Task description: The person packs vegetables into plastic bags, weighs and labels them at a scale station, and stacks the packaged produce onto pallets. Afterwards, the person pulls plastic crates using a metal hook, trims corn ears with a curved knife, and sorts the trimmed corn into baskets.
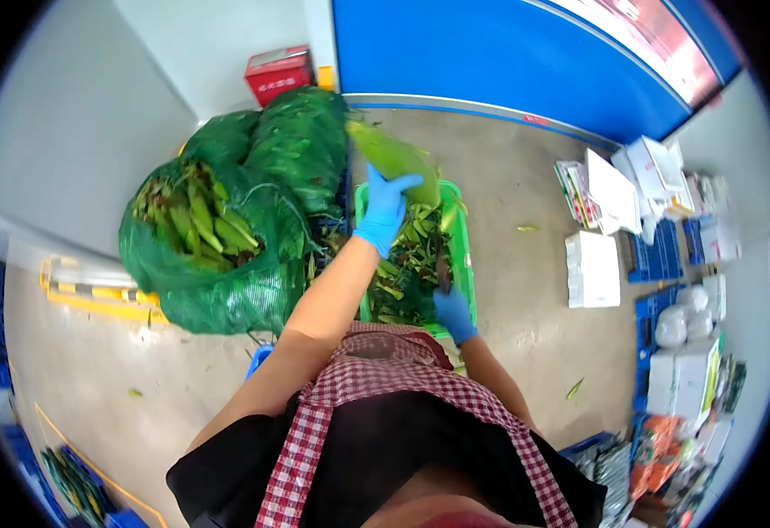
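My left hand (385,209), in a blue glove, is closed around a corn cob (394,158) in its green husk, held above the far end of a green crate (462,255). Loose husk leaves and trimmings (416,238) lie inside the crate. At the crate's near right side is my right hand (454,314), also blue-gloved, with its fingers closed on a dark, narrow knife (443,275) that points away from me. The knife's outline is partly lost against the trimmings. Part of the cob lies behind my left fingers.
On the left, an opened green mesh sack (143,233) shows several unhusked cobs, beside another full sack (301,141). A red box (277,75) stands behind them. White foam boxes (592,269) and blue pallets (657,251) line the right. A blue wall panel (481,62) closes off the back.
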`<state>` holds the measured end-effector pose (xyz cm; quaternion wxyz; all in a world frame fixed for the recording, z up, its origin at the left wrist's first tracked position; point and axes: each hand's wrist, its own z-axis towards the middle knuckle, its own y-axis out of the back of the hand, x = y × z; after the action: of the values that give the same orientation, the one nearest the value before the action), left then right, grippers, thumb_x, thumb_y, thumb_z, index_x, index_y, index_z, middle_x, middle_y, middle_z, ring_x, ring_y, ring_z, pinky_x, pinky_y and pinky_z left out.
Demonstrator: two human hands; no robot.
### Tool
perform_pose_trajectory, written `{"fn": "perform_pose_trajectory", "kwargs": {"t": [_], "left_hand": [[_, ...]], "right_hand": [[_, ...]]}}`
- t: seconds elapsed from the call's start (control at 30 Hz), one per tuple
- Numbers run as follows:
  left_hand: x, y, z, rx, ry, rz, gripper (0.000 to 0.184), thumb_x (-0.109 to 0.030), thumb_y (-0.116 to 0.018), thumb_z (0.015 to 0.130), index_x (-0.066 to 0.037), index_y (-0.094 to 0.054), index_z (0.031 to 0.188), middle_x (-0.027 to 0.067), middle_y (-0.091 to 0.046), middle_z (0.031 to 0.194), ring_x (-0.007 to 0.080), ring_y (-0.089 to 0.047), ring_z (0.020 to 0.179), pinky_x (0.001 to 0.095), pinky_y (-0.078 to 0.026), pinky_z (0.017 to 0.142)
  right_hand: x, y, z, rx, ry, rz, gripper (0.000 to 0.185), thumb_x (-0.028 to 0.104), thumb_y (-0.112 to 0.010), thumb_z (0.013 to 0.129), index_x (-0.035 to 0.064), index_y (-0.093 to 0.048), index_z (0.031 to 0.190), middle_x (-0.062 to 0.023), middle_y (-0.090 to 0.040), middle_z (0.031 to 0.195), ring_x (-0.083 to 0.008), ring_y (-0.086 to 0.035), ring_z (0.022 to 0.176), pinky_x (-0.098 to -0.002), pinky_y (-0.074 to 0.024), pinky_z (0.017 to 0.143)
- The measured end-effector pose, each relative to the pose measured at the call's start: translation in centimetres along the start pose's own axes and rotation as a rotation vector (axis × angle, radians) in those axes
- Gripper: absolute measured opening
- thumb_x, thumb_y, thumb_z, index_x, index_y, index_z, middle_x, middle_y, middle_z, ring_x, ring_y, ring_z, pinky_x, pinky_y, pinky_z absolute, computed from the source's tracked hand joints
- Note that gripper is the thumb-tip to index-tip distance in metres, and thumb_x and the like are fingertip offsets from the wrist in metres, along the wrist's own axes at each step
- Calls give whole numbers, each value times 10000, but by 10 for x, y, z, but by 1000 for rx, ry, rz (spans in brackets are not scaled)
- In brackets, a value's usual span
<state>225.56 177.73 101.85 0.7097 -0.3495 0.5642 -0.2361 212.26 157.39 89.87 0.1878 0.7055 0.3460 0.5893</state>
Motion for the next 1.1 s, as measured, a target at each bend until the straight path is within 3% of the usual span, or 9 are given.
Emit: {"fn": "perform_pose_trajectory", "kwargs": {"t": [0.07,0.2,0.33,0.4,0.47,0.57,0.63,0.93,1.1], "left_hand": [[-10,33,-18,-112,-22,79,563,85,-621,640,-58,-413,1142,73,-513,1055,230,-499,997,364,-434,850],[-45,173,-96,-463,22,235,566,60,-663,614,-40,-427,1119,86,-538,1013,233,-527,942,362,-453,807],[-98,364,-253,-885,130,749,578,-109,-745,575,-19,-464,1072,109,-594,917,241,-591,794,345,-494,695],[-179,338,-302,-977,830,1229,466,-216,-739,612,-33,-577,1009,128,-625,906,214,-597,764,357,-495,671],[-220,390,-344,-511,1595,1016,394,-400,-569,755,-83,-626,981,155,-633,926,284,-608,803,357,-484,717],[-205,500,-323,240,1208,2041,356,-323,-623,715,-67,-637,962,124,-644,904,231,-619,824,330,-486,706],[-206,542,-248,-808,784,1296,352,-325,-609,722,-57,-642,948,113,-644,925,248,-612,832,333,-469,764],[-215,728,30,-1366,55,1316,926,-278,-721,589,32,-238,1315,261,-359,1271,377,-380,1154,397,-316,981],[-255,713,53,-1667,379,1159,943,-325,-774,521,9,-300,1265,248,-399,1229,411,-444,1069,464,-402,870]], "right_hand": [[-128,-65,-28,214,-11,-369,288,249,-496,743,-28,-568,778,-252,-559,700,-391,-559,659,-448,-414,563],[-118,-46,-82,-12,-757,45,272,233,-548,721,-32,-575,665,-117,-550,566,-207,-528,497,-362,-389,460],[-129,-28,-66,148,-901,181,217,212,-546,736,8,-536,663,-84,-493,530,-188,-484,450,-339,-368,417],[-115,-22,-47,217,-923,174,194,202,-546,743,28,-517,662,-68,-465,513,-178,-463,427,-328,-358,396],[-90,-25,-24,268,-927,146,175,192,-545,751,49,-498,662,-52,-437,495,-169,-441,404,-317,-348,374],[-40,-47,10,326,-897,81,160,177,-544,762,79,-469,660,-27,-394,468,-154,-409,369,-300,-333,342],[-1,-71,33,341,-906,133,162,161,-544,759,92,-444,652,-23,-384,461,-149,-371,325,-289,-312,308],[133,-170,51,388,-843,158,149,137,-601,736,47,-483,731,-43,-454,494,-157,-426,372,-291,-353,362],[145,-183,29,388,-957,15,159,127,-608,741,38,-476,745,-39,-452,514,-147,-428,382,-276,-351,353]]}}
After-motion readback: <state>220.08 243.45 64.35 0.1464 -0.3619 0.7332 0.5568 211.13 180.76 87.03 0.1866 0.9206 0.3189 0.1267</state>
